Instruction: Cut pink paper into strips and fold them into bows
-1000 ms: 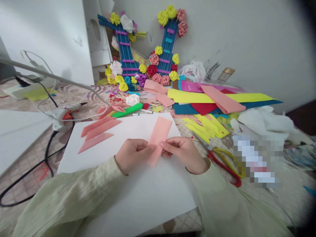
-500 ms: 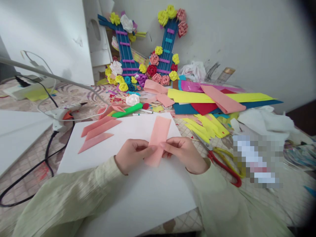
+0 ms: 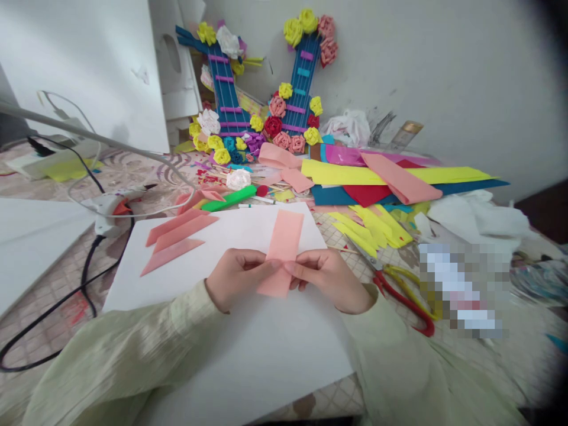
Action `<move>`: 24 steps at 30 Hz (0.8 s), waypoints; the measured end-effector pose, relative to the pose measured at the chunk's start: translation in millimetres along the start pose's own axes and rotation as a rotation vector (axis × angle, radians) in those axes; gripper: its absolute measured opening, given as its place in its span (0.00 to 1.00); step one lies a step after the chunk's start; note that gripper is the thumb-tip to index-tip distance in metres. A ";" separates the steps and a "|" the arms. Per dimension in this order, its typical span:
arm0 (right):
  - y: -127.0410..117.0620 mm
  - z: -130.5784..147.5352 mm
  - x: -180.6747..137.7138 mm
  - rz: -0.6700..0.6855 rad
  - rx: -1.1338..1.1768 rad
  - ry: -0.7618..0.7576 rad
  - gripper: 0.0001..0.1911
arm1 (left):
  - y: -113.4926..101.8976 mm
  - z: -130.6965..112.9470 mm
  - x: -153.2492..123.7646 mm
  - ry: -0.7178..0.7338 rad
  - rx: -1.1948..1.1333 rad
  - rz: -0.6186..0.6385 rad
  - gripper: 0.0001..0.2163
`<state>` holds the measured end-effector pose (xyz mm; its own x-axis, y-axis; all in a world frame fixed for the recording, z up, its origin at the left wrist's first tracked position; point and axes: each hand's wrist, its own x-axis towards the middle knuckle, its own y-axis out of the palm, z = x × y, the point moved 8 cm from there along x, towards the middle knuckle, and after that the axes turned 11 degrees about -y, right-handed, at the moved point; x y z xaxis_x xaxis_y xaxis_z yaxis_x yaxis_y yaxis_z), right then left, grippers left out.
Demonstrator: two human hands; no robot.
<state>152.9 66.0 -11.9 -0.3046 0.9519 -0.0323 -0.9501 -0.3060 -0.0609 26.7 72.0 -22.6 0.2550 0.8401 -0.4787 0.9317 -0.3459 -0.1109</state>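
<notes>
Centre of frame: left hand [image 3: 237, 279] and right hand [image 3: 333, 280] each pinch pink strip [image 3: 286, 234] at its sides, over white sheet [image 3: 252, 367].

Pale green sleeves [image 3: 128, 340] — long, loose, creased

Through my feed the paper strip [image 3: 286, 234] reads plain salmon-pink over a white sheet [image 3: 261, 361]. I see pale green on the sleeves [image 3: 133, 349], one red and one yellow handle on the scissors [image 3: 383, 283], purple bars crossing a blue panel [image 3: 228, 93], and, I think, given the blur, beige lattice on the surface [image 3: 66, 275].
</notes>
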 end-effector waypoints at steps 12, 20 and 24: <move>4.1 -3.4 -0.8 0.052 -0.014 0.017 0.13 | -0.5 -1.6 1.5 0.017 0.042 -0.009 0.14; 8.6 -2.9 -3.1 0.079 0.003 0.035 0.13 | -1.4 -3.6 0.8 0.044 0.051 -0.028 0.14; 9.3 -2.5 -3.6 0.082 -0.013 0.026 0.13 | 0.3 -4.0 0.7 0.042 -0.004 0.019 0.13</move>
<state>145.4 59.7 -14.9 -0.3789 0.9232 -0.0639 -0.9211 -0.3829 -0.0704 28.2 74.2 -19.5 0.2836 0.8503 -0.4434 0.9275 -0.3606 -0.0984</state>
